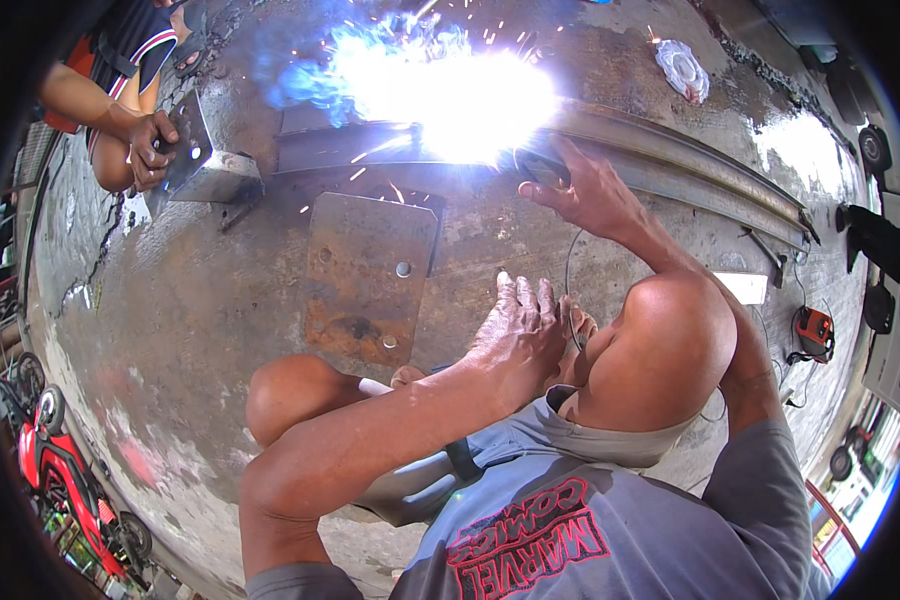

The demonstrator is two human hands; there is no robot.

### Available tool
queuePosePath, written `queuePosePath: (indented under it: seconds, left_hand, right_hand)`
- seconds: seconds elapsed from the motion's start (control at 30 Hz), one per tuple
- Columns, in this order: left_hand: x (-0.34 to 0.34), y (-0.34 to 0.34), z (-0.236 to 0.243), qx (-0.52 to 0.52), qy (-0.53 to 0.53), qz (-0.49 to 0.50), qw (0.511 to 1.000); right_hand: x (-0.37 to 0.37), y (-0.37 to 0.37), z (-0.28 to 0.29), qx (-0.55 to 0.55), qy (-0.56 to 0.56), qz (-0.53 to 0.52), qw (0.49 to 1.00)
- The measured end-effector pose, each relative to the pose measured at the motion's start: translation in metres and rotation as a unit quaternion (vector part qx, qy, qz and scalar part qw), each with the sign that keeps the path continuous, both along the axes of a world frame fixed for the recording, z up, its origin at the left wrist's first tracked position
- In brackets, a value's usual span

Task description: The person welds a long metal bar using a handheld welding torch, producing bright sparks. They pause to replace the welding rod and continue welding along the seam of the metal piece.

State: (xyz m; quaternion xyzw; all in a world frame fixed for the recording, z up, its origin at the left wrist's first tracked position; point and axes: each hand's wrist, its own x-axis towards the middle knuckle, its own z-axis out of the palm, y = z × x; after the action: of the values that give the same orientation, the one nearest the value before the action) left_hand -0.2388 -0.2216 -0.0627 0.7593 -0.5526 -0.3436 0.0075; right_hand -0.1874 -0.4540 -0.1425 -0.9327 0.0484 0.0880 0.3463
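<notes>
Outdoors, on a cracked and stained concrete floor (170,300), a long steel rail (670,165) is seen lying across the upper part of the view, running from the blinding arc (450,95) toward the right rim. Judged by its thick section and rusted face, the rail is taken to be heavy and rigid, not something to be lifted one-handed; near the arc it is likely scorching, so any hold is best taken far along its cool right end, or at the bracket end with a clamp. A rusty steel plate (368,275) with bolt heads is laid flat just below the rail, apparently stiff and weighty too, with sharp edges. At the left end, a smaller angled metal piece (205,165) is steadied by another person's hands (150,150). The right hand (585,190) is shown closed around a dark welding holder (540,170), of which only a part is visible, at the bright spot on the rail. The left hand (515,335) is held up flat, fingers together and empty, gripping nothing, between the face and the glare. A small orange welding unit (813,333) sits on the floor at right, and a crumpled white rag (683,68) lies beyond the rail.
</notes>
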Motion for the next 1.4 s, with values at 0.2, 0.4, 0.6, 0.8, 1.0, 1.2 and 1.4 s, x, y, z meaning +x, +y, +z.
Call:
queuePosePath:
  seconds: [0.2,0.4,0.6,0.8,1.0,1.2,1.4]
  left_hand:
    - [0.005,-0.001,0.01,0.02,0.02,-0.013,1.0]
    - [-0.004,0.008,0.002,-0.019,-0.044,-0.012,0.999]
    - [-0.005,0.008,0.002,-0.007,-0.056,-0.026,0.998]
    - [-0.003,0.005,0.005,0.001,-0.033,-0.012,0.999]
    - [-0.005,0.008,0.004,-0.011,-0.052,-0.011,0.999]
    - [-0.005,0.007,0.003,0.001,-0.057,-0.013,0.998]
    - [-0.007,0.008,-0.002,-0.009,-0.053,-0.004,0.999]
  right_hand:
    - [0.002,0.001,0.003,-0.011,-0.002,0.021,1.0]
    - [0.003,0.002,0.007,-0.021,0.068,-0.01,0.997]
    - [0.003,0.003,0.006,-0.007,0.062,-0.018,0.998]
    - [0.004,0.006,0.008,0.018,-0.023,0.013,0.999]
    - [0.006,0.001,0.005,-0.023,0.039,0.005,0.999]
    - [0.004,0.009,0.015,0.006,0.015,0.001,1.0]
    - [0.003,-0.002,-0.008,0.005,0.001,-0.004,1.0]
